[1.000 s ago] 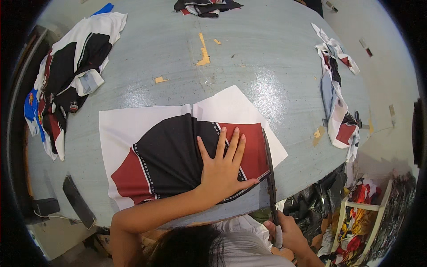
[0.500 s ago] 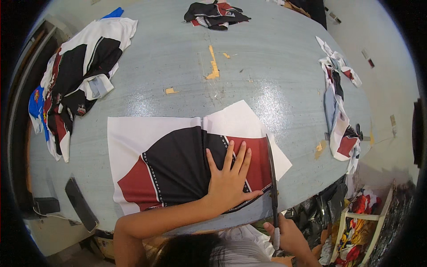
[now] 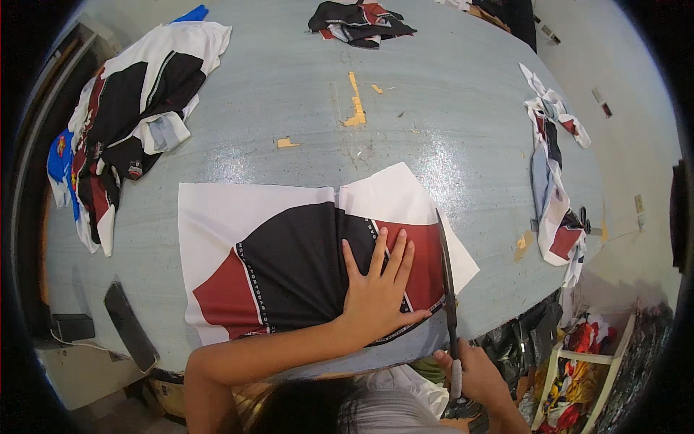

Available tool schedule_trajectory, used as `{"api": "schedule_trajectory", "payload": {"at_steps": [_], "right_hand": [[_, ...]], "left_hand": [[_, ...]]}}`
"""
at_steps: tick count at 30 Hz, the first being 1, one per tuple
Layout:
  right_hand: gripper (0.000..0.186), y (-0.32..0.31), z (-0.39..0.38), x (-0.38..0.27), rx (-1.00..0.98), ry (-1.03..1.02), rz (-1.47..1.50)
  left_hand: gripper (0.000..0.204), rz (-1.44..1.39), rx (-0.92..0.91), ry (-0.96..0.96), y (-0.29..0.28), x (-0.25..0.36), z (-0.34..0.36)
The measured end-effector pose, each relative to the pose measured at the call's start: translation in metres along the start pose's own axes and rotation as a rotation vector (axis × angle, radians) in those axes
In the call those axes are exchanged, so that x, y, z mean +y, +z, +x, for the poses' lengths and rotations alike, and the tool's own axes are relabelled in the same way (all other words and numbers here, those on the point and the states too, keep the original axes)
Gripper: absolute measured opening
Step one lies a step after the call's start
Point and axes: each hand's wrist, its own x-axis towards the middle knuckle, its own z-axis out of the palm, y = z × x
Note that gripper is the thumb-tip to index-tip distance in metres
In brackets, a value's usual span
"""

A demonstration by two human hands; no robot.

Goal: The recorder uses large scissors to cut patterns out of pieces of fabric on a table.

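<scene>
A printed fabric panel [image 3: 289, 253] in white, black and dark red lies spread along the near edge of the table. My left hand [image 3: 377, 289] rests flat on its right half, fingers spread and pressing the cloth. In my right hand [image 3: 477, 372] is a pair of large dark scissors [image 3: 448, 289] with a grey-wrapped handle. Their long blades lie along the right side of the red section and point away from me. A white corner of fabric [image 3: 459, 253] shows beyond the blades. How far apart the blades are is hard to see.
Piled printed garments [image 3: 119, 123] cover the table's left side. A dark fabric bundle [image 3: 365, 25] lies at the far edge, fabric strips [image 3: 553, 181] at the right. A dark phone-like slab [image 3: 130, 325] sits at the near left. Black plastic bags [image 3: 520, 333] and a cloth-filled rack [image 3: 585, 362] stand right of the table.
The view has shifted slightly. My left hand stays flat on the fabric, and my right hand keeps hold of the scissors at nearly the same place along the red section.
</scene>
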Motion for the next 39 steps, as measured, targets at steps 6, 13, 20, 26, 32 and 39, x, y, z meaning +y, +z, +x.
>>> {"api": "schedule_trajectory", "payload": {"at_steps": [6, 13, 20, 26, 32, 39], "right_hand": [[0.063, 0.009, 0.01, 0.028, 0.023, -0.08, 0.072], [0.063, -0.021, 0.011, 0.01, 0.077, -0.047, 0.057], [0.054, 0.045, 0.027, 0.059, -0.01, -0.11, 0.993], [0.036, 0.099, 0.014, 0.067, 0.771, -0.184, 1.741], [0.038, 0.09, 0.003, 0.104, 0.716, -0.337, 1.539], [0.038, 0.063, -0.006, 0.115, 0.168, -0.252, 1.528]], "left_hand": [[0.106, 0.009, 0.0, 0.013, 0.0, 0.0, -0.001], [0.106, 0.021, -0.011, 0.084, -0.006, 0.011, 0.017], [0.095, 0.085, -0.103, 0.28, -0.01, -0.018, 0.017], [0.059, -0.065, -0.462, 0.87, -0.016, -0.006, 0.023], [0.06, 0.116, -0.115, -0.011, -0.047, -0.013, 0.022], [0.063, 0.291, 0.111, -0.238, -0.053, -0.147, 0.054]]}}
